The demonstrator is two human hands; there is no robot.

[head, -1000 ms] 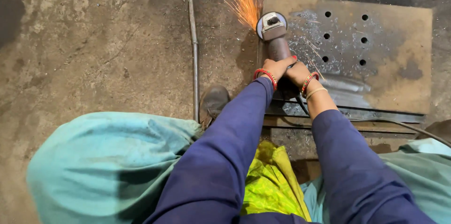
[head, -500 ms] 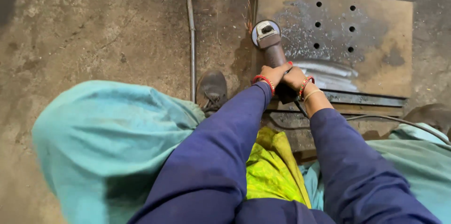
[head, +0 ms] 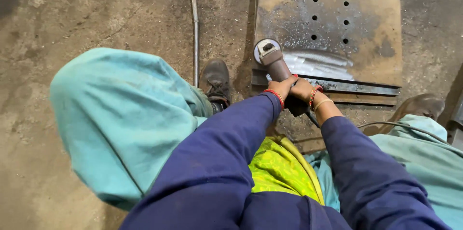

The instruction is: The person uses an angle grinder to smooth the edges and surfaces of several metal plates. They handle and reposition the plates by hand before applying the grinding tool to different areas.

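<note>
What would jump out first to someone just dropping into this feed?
Both hands, left hand and right hand, clamp the body of an angle grinder at centre frame, its disc at the left edge of a rusty steel plate with six drilled holes and a bright ground streak. A thin metal rod lies on the concrete floor left of the plate, above a dark shoe.

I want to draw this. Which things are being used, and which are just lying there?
In use:
angle grinder, gripped by left hand and right hand
steel plate with holes
power cord

Lying about:
thin metal rod on the floor
</note>
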